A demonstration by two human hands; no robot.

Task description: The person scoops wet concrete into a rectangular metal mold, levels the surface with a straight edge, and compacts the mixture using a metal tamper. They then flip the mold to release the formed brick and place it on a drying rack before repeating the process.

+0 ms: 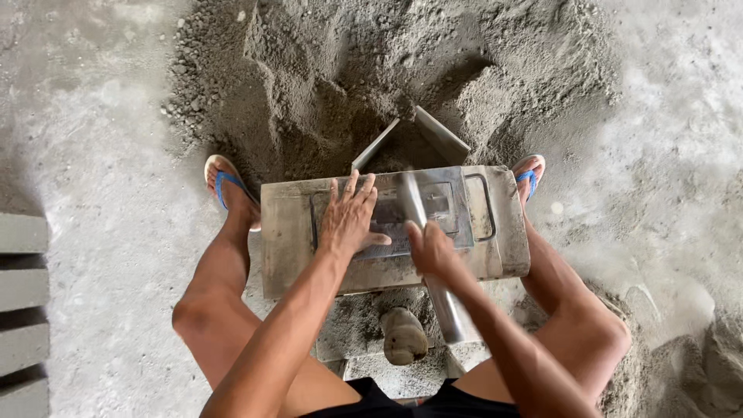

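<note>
My left hand (pixel 350 220) covers part of the recessed panel on the metal mould (pixel 286 232). My right hand (pixel 430 248) hides a stretch of the metal handle (pixel 449 310). The mould conceals both feet's heels. The grey blocks (pixel 22 310) at left are cut by the picture's edge. The sand pile (pixel 325 70) runs beyond the far edge.

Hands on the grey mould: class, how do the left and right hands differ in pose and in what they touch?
The left hand lies flat, fingers spread, on the mould; the right hand is curled round the metal handle. The left presses a surface; the right has a closed grip. Both are bare and over the mould.
</note>
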